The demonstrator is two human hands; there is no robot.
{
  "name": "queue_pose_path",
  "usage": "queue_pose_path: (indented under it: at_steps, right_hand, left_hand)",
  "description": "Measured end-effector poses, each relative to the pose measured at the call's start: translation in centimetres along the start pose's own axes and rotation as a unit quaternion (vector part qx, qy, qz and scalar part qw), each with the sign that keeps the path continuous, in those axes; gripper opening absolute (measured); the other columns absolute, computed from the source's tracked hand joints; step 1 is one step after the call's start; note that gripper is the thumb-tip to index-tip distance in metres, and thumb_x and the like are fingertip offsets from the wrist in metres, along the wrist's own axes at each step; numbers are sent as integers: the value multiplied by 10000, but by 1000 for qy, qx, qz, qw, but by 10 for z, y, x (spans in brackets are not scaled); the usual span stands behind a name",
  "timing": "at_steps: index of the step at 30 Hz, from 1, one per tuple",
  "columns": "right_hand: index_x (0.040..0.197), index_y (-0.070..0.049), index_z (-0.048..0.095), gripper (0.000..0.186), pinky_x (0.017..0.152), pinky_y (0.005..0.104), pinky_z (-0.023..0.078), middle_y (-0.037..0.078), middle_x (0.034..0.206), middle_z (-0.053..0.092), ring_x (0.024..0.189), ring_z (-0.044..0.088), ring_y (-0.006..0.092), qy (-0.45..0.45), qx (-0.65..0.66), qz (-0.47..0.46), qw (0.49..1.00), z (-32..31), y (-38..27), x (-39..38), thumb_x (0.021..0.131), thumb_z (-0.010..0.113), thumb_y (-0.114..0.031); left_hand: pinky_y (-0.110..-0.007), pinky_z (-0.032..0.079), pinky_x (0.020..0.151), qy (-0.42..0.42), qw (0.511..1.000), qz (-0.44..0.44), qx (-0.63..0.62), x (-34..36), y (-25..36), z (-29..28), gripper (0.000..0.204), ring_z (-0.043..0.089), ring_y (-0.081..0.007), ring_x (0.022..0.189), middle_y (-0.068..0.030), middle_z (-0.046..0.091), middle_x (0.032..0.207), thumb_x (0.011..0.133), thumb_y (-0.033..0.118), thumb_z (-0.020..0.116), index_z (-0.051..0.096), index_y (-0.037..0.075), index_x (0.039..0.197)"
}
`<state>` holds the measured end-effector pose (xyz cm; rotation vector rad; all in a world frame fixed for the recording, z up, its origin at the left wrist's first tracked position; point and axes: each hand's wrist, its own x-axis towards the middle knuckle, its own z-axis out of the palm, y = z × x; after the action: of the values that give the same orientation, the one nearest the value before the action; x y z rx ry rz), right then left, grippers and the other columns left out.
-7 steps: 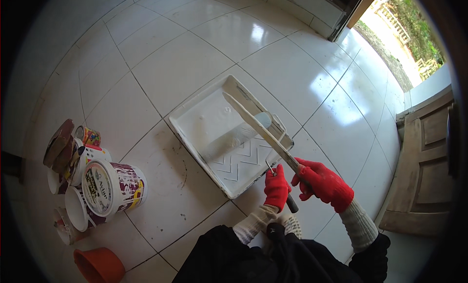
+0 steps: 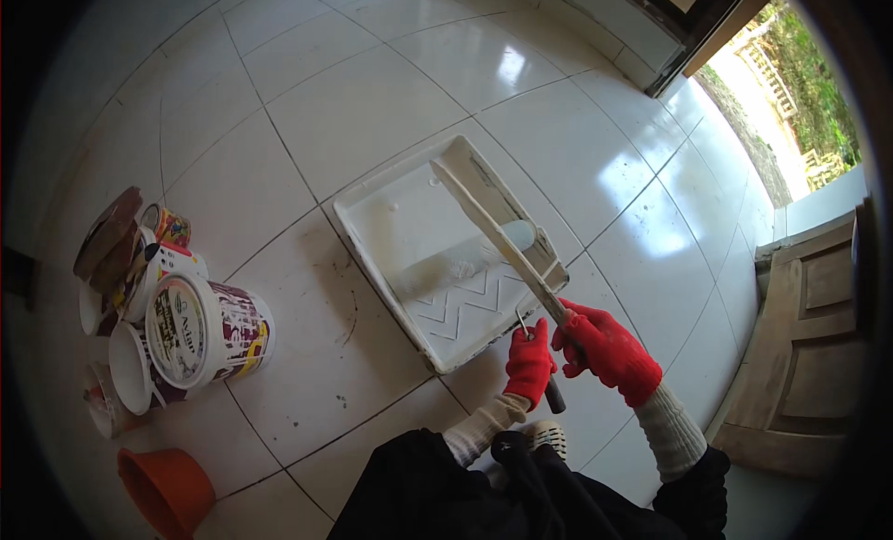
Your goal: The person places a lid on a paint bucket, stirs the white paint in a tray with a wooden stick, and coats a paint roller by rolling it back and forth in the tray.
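Note:
Both my hands wear red-palmed gloves with pale cuffs. My left hand (image 2: 529, 363) is wrapped round the handle of a paint roller (image 2: 456, 266); the dark handle end sticks out below the fist and the wire frame above it. The roller's pale sleeve lies across a white paint tray (image 2: 386, 303), over its ridged slope. In my right hand (image 2: 609, 349) is a long flat wooden stick (image 2: 502, 242) coated with whitish paint. It slants over the roller, its far end above the tray's deep part, where white paint lies. Whether the stick touches the sleeve I cannot tell.
Paint buckets and tubs (image 2: 244, 331) with dried drips stand at the left, beside a small colourful can (image 2: 167, 226). An orange pot (image 2: 167, 489) lies tipped nearer me. A wooden door (image 2: 791, 354) stands at the right, by a bright doorway. Pale tiles (image 2: 316, 103) cover the floor.
My view has shifted slightly, so the buckets sit further left and the tray a little right. The right hand and stick have moved slightly left relative to the tray. Both grips are unchanged.

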<state>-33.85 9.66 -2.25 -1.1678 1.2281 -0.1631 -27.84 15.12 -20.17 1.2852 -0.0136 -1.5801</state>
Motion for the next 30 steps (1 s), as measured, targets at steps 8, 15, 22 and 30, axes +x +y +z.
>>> queue_pose_path:
  at_steps: [8,15,22,30]
  right_hand:
    - [1386,11,505,521,592,274,496,28,857,612,682,566,100,-16,47,-25,998,2,27,21,1040,423,-370]
    - [1317,66,498,438,696,324,561,95,882,651,753,659,157,60,-36,-65,995,9,33,22,948,572,-158]
    - [1174,9,474,339,722,388,564,194,927,679,810,711,275,94,-155,-117,976,15,36,28,889,643,-65]
    - [1295,-53,398,407,768,522,514,273,993,644,914,627,492,143,-355,-154,911,35,64,70,933,569,-125]
  left_hand:
    - [-306,542,601,-162,980,-38,-108,16,-25,-28,596,664,-170,664,-82,665,908,982,627,434,556,52,1075]
    - [-294,452,511,-94,991,-54,-77,-6,-7,-24,625,520,-128,518,-24,580,717,974,684,369,568,99,1074]
    - [-292,417,476,-123,989,-36,-68,-23,10,-14,607,490,-135,496,-16,535,663,984,678,345,566,121,1081]
    - [-314,405,443,-68,998,3,6,-15,1,-13,556,473,-153,428,-24,502,585,980,668,379,535,135,949]
